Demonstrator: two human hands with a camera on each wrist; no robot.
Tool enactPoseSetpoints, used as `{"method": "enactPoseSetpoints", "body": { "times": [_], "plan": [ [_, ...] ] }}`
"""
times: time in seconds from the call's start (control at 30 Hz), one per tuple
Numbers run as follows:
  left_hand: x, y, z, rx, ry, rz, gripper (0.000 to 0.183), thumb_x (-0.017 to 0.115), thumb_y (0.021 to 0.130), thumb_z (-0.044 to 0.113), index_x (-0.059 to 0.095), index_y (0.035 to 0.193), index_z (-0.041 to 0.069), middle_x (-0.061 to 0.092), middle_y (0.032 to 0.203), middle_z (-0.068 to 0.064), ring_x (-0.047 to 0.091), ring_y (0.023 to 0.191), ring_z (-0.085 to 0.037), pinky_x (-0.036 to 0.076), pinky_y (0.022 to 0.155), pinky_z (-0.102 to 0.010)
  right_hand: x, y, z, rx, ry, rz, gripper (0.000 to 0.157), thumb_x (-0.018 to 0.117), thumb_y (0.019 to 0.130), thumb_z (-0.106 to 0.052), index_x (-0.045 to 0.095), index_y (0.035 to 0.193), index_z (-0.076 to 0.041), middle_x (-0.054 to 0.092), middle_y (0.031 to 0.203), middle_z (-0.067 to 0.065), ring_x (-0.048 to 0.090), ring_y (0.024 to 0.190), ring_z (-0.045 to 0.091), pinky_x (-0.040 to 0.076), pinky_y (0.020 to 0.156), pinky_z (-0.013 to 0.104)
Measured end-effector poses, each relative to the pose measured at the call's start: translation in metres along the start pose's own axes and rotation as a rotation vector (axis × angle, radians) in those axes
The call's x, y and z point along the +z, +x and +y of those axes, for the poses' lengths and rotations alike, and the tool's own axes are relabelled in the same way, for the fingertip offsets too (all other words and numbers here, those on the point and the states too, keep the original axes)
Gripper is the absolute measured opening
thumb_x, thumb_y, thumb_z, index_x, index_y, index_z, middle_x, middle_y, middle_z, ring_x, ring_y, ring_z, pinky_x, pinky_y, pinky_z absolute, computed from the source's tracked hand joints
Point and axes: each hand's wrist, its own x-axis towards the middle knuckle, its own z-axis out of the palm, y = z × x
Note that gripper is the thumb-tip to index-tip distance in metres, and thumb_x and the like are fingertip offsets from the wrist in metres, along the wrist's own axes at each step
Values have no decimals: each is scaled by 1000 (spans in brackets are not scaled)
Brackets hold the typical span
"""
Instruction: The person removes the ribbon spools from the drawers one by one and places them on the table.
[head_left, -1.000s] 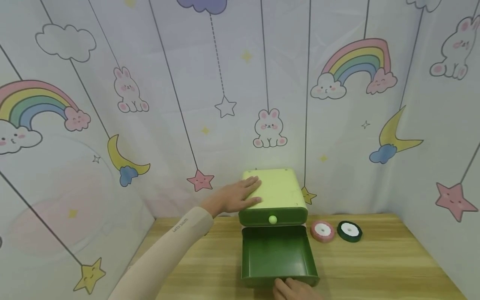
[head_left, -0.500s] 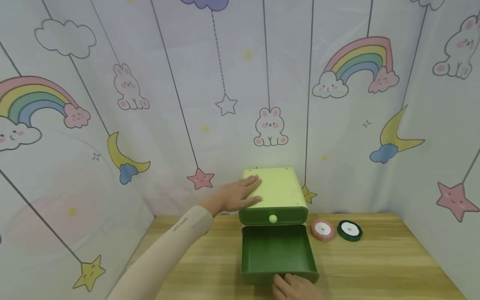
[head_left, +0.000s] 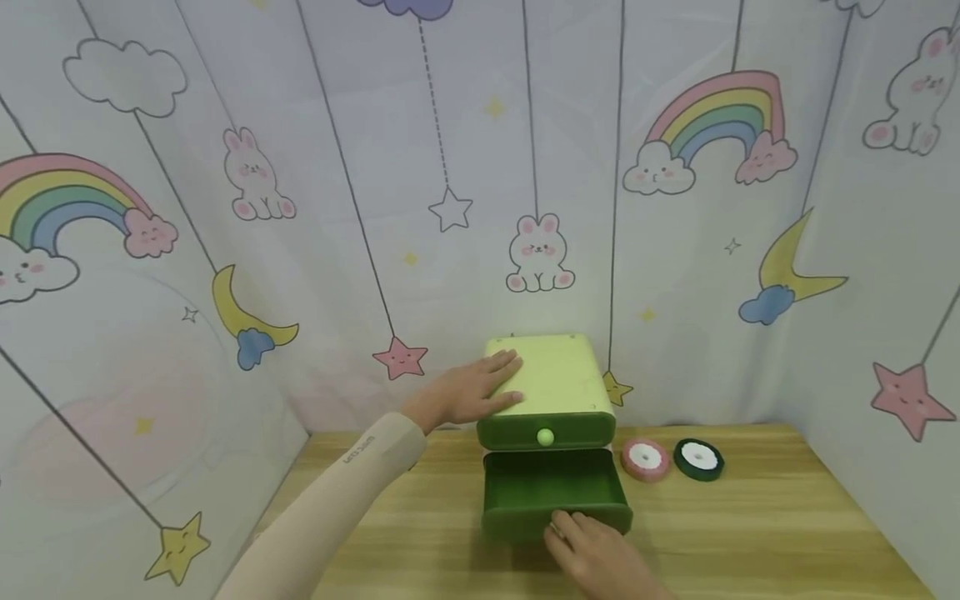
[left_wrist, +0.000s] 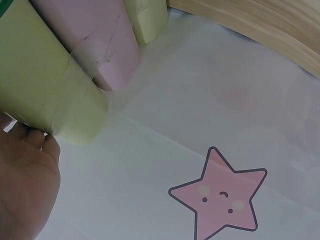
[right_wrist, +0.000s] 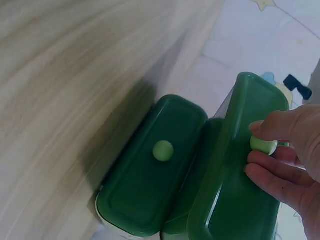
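- The right hand (head_left: 596, 554) is clamped on a knob (right_wrist: 263, 145), its thumb on 1 side and its fingers on the other; the knob sits on the front of the middle drawer (head_left: 517, 523).
- The middle drawer is partly out of the cabinet (head_left: 562, 375), directly in front of the right hand, its green inside visible from above.
- The left hand (head_left: 471, 393) lies flat on the left part of the cabinet's roof, fingers straight, thumb held apart from them and pointing across the roof.
- The cabinet stands on the desk (head_left: 397, 521), close to the back wall (head_left: 457, 287), under the left hand and beyond the right hand.
- Cabinet: 1, with 3 levels, pale green, pink and pale green from the roof down.
- Drawers: 3. The top drawer (head_left: 502, 432) is pushed in above the middle drawer; the bottom drawer (right_wrist: 130, 200) is also in, nearest the desk.
- Knobs: 3, 1 per drawer, all pale green, including the top knob (head_left: 546, 437) and the bottom knob (right_wrist: 163, 151).
- Ribbon rolls: 2, lying on the desk to the right of the cabinet, the pink roll (head_left: 645, 459) nearer to it and the dark green roll (head_left: 699, 459) just beside that.
- Sleeves: 1 in the head view, a beige sleeve (head_left: 337, 496) on the left arm.
- Wall prints in the head view: 3 rabbits, 2 rainbows and 2 moons.
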Motion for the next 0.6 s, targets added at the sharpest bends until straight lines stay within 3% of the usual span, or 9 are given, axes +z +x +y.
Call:
{"method": "enactPoseSetpoints", "body": {
  "times": [0.1,0.2,0.3,0.37,0.43,0.47,0.53,0.6],
  "plan": [
    [-2,1,1,-5,3,-1,85,20,103,79,8,171,28,5,180,5,7,167,-17,21,135,-42,2,1,3,21,-6,-8,16,62,95,-18,73,102,-9,66,102,4,63,75,11,54,61,19],
    [0,0,1,-8,-2,-1,85,20,103,79,8,171,28,5,180,5,8,167,-16,21,135,-42,3,3,4,46,-9,15,17,65,87,-9,73,103,-8,65,102,4,63,75,11,54,60,19],
    [2,-1,0,-8,-10,2,85,20,103,79,9,171,29,6,180,5,8,167,-16,22,135,-43,6,4,4,75,-15,37,24,48,103,-2,72,101,-7,64,100,4,63,75,11,54,61,20],
    [3,0,0,-6,-11,0,85,20,103,79,9,171,29,6,180,5,8,167,-16,22,135,-43,7,5,4,93,-15,39,48,26,113,-4,72,101,-6,65,101,4,64,76,12,55,62,21],
    [2,0,0,-5,-11,-2,85,20,103,79,9,171,28,6,180,5,8,167,-17,22,135,-43,11,5,5,112,-18,36,70,3,113,-10,72,100,-6,66,102,5,65,76,12,57,63,21],
    [2,0,0,-5,-8,-3,85,20,103,79,9,171,28,6,180,5,8,167,-17,22,135,-43,13,6,6,122,-17,32,65,8,112,-6,72,101,-5,66,103,6,66,77,13,57,63,22],
    [1,0,0,-4,-6,-1,85,21,103,78,10,171,28,6,180,4,8,167,-18,22,135,-43,16,7,7,141,-11,24,39,34,108,2,72,102,-4,66,104,9,67,78,15,59,64,23],
    [0,0,0,-6,-5,1,85,21,103,78,10,171,28,6,180,4,9,167,-18,22,135,-43,19,8,9,160,-12,15,17,63,93,6,72,103,-4,67,105,9,67,80,16,59,65,24]
  ]
}}
